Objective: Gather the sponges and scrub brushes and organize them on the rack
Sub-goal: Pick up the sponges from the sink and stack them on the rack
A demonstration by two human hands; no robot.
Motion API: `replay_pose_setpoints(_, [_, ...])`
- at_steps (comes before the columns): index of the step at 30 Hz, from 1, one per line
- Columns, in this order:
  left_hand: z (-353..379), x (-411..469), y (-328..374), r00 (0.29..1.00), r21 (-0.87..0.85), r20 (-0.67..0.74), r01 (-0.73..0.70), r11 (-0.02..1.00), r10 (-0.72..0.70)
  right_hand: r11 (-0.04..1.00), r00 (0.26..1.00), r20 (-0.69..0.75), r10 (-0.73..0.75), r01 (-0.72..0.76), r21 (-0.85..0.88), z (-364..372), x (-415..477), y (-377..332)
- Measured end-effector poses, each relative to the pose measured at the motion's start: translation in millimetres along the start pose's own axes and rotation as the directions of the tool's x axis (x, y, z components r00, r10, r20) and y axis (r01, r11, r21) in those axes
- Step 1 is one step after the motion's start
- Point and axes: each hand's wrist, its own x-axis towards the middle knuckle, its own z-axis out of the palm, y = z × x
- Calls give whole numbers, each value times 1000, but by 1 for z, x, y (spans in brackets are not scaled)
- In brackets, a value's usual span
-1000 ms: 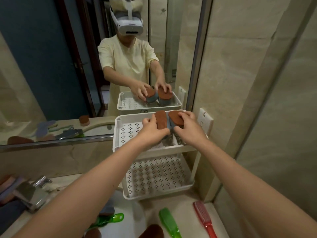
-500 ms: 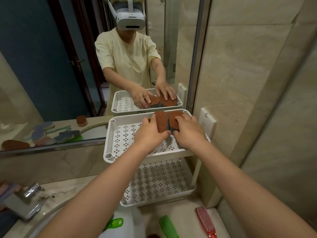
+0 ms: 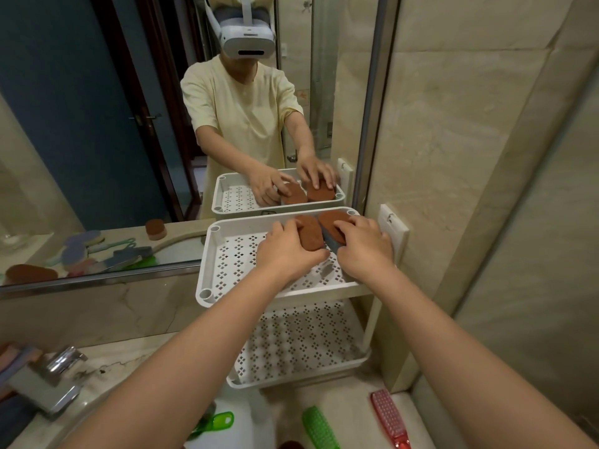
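A white two-tier perforated rack stands against the mirror. Two brown-topped, grey-bottomed sponges lie side by side in the back right of its top tray. My left hand grips the left sponge. The right sponge is held by my right hand, fingers curled over it. On the counter in front lie a green scrub brush, a red scrub brush and a green handle.
A chrome faucet sits at the lower left over the sink. A wall socket is just right of the top tray. The lower tray holds nothing. The mirror reflects more sponges and brushes on the counter behind me.
Both hands have lowered the two sponges into the back right of the top tray and drawn them closer together. The view has tilted down a little.
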Motion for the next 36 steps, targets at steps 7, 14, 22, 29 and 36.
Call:
replay_pose_setpoints(7, [-7,-5,0,1000,-85,11,6,996,-5,997,999,-15,43,-44,-57,-1,-4,-4])
replay_pose_setpoints(14, [-16,-9,-2,999,-99,34,-4,995,8,987,999,-23,42,-45,-151,-4,-6,-6])
replay_pose_setpoints(22, [-39,-39,-12,997,-285,-18,-74,956,72,981,976,-204,-81,114,157,-1,-44,-16])
replay_pose_setpoints(29, [-45,-139,-31,922,-557,-342,-356,751,183,860,848,-513,-132,355,365,35,-126,-42])
replay_pose_setpoints(36, [-10,-204,-86,970,-586,-187,-235,775,153,870,933,-342,-109,256,420,83,-202,-51])
